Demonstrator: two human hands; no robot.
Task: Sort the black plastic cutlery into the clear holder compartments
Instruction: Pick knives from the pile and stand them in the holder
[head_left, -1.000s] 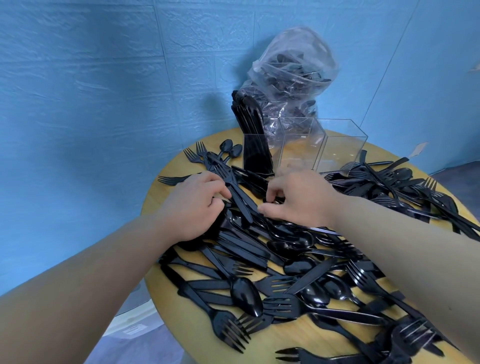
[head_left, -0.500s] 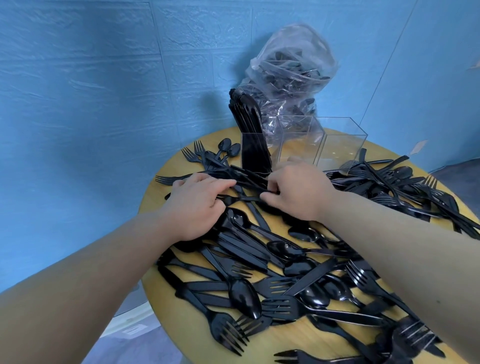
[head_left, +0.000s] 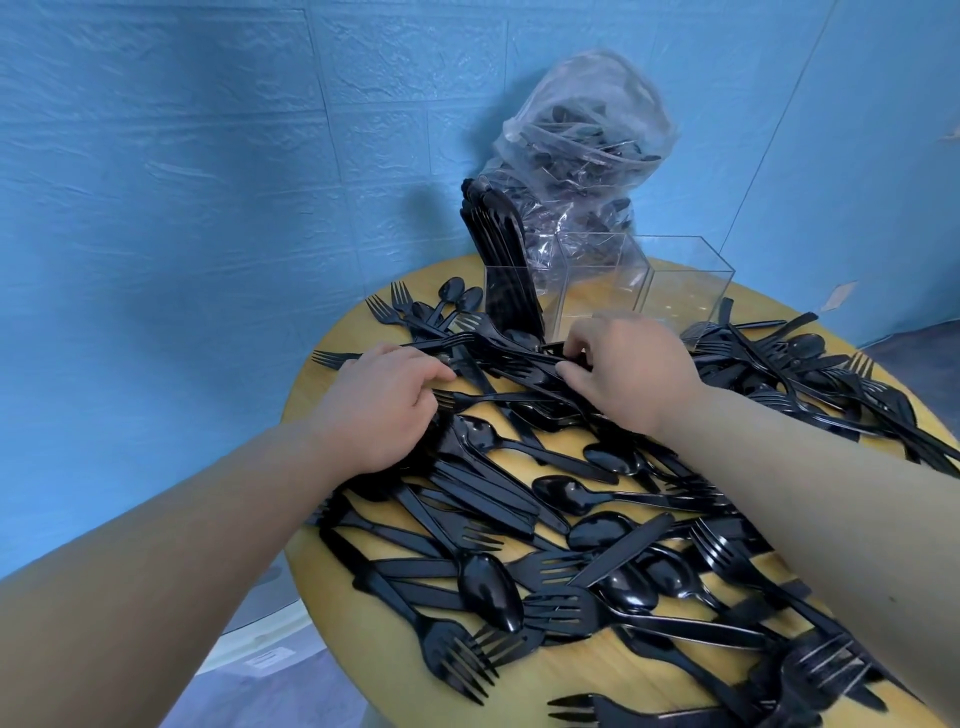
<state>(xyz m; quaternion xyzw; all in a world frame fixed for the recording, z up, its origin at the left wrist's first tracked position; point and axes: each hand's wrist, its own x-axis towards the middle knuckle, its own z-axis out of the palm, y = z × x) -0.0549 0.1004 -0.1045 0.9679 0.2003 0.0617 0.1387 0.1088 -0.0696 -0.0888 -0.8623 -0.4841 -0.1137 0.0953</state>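
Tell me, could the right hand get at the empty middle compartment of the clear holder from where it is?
Probably yes. The right hand lies on the cutlery pile just in front of the clear holder, whose middle compartment looks empty and open at the top, with nothing above it.

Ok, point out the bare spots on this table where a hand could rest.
Bare wood shows along the table's near-left edge, outside the fork at the pile's rim, and in a small patch behind the clear holder. Between the left hand and right hand, and rightward, cutlery overlaps thickly.
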